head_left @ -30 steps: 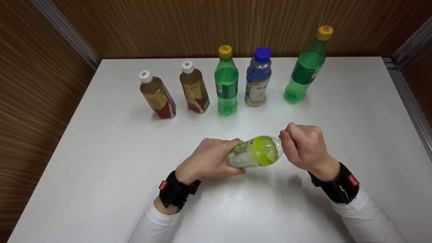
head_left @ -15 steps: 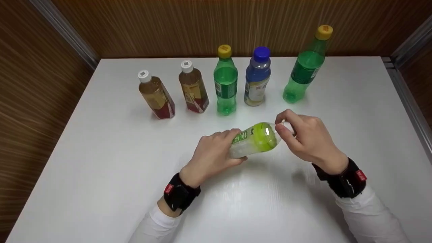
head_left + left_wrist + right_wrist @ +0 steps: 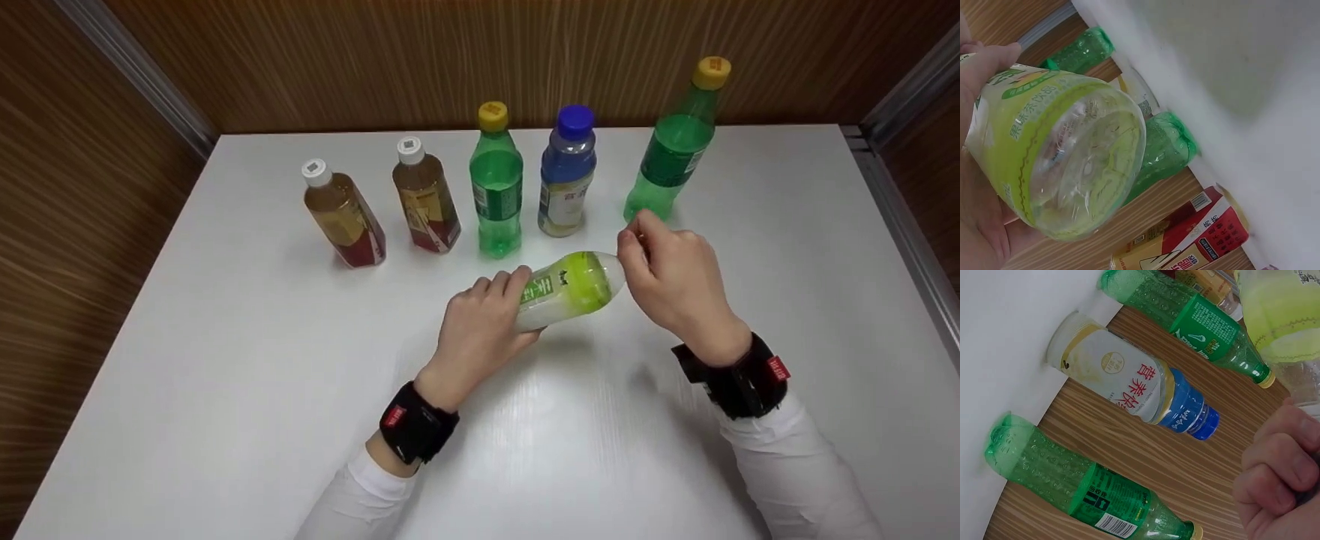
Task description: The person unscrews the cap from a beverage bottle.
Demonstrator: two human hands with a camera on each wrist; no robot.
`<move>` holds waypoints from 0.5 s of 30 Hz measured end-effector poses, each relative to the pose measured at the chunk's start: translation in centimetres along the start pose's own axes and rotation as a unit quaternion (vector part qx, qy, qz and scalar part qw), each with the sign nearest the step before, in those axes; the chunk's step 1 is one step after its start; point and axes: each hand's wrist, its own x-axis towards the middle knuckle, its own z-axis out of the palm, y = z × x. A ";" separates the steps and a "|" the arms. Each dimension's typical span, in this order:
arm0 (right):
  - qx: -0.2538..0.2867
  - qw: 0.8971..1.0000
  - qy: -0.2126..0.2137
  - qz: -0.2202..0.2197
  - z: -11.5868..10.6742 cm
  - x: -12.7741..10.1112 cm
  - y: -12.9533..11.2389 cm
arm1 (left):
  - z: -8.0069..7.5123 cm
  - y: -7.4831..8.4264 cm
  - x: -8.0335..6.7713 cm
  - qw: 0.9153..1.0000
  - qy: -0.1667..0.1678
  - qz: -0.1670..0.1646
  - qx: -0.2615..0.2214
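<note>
A clear bottle with a lime-green label [image 3: 568, 287] is held tilted above the table, its neck to the right. My left hand [image 3: 480, 330] grips it round the lower body; its bare base [image 3: 1086, 163] faces the left wrist camera. At the neck end my right hand [image 3: 679, 285] has its fingers curled about the white cap, which they hide in the head view. A sliver of that white cap [image 3: 1311, 409] shows beside the curled fingers [image 3: 1266, 486] in the right wrist view.
Behind the hands, a row of bottles stands on the white table [image 3: 247, 360]: two brown tea bottles [image 3: 346, 221] [image 3: 426, 202], a green bottle [image 3: 497, 195], a blue-capped bottle [image 3: 568, 176] and another green bottle [image 3: 671, 154]. Wood-grain panels [image 3: 450, 60] border the table.
Both hands and the bottle have moved away from the body, toward the row. The right fingers, loosened half a second ago with the white cap showing, are now curled over it.
</note>
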 end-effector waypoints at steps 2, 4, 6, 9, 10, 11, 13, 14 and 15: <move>0.003 1.000 0.012 -0.014 0.2 0.0 0.0 | -0.1 -0.1 0.1 1.000 -0.022 -0.001 -0.020; 0.011 0.999 0.031 -0.039 0.3 0.0 0.1 | -0.2 -0.2 0.1 0.998 -0.047 0.000 -0.052; 0.018 0.996 0.053 -0.068 0.5 -0.1 0.2 | -0.4 -0.5 0.2 0.994 -0.068 0.002 -0.081; 0.020 0.992 0.074 -0.102 0.8 -0.2 0.3 | -0.6 -0.8 0.2 0.991 -0.085 0.005 -0.106; 0.022 0.991 0.077 -0.110 0.9 -0.3 0.4 | -0.6 -0.9 0.2 0.990 -0.086 0.008 -0.107; 0.023 0.990 0.079 -0.117 1.0 -0.4 0.4 | -0.6 -1.0 0.1 0.990 -0.088 0.011 -0.106; 0.025 0.988 0.080 -0.128 1.1 -0.5 0.5 | -0.7 -1.2 0.1 0.990 -0.091 0.018 -0.105; 0.026 0.987 0.081 -0.135 1.2 -0.5 0.6 | -0.7 -1.2 0.1 0.990 -0.094 0.022 -0.106; 0.027 0.986 0.081 -0.143 1.2 -0.6 0.7 | -0.7 -1.3 0.0 0.989 -0.097 0.025 -0.108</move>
